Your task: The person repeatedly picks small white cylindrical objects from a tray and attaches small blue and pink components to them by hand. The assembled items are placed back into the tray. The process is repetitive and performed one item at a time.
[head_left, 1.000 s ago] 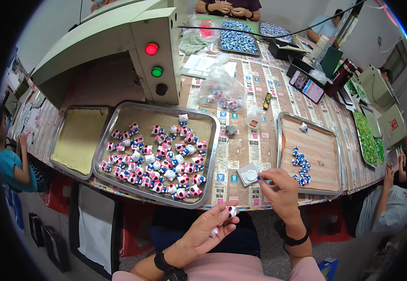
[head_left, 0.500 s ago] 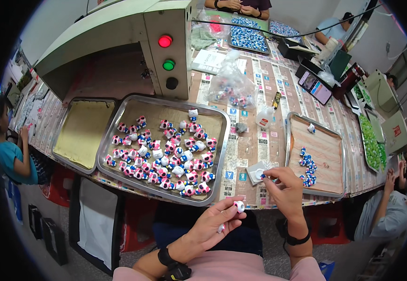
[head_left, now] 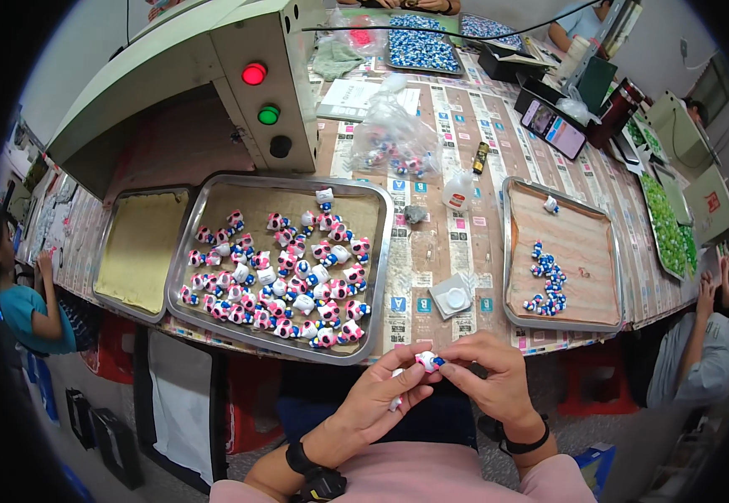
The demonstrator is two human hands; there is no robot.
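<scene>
Close to my body, my left hand (head_left: 377, 398) pinches a small white figurine head (head_left: 425, 360) between thumb and fingers. A second white-and-pink piece (head_left: 396, 401) is tucked in the lower fingers of that hand. My right hand (head_left: 492, 377) grips a tiny blue figurine body (head_left: 438, 363) by its fingertips, against the head. The fingers partly cover where the two meet. Ahead to the left, a big metal tray (head_left: 247, 197) holds many pink-and-white heads with blue bodies. On the right tray (head_left: 586, 289) lie a cluster of small blue-and-pink bodies (head_left: 553, 277) and one white-headed piece (head_left: 550, 204).
A small white dish (head_left: 457, 298) on a square pad sits near the table edge. Beyond are a white bottle (head_left: 458, 191), a grey lump (head_left: 415, 215), a plastic bag (head_left: 398, 138) and a phone (head_left: 553, 127). A machine (head_left: 281, 84) stands behind the left trays. Other people sit around.
My right hand has come from beside the white dish back to my left hand, bringing the blue body against the head. The view has shifted slightly.
</scene>
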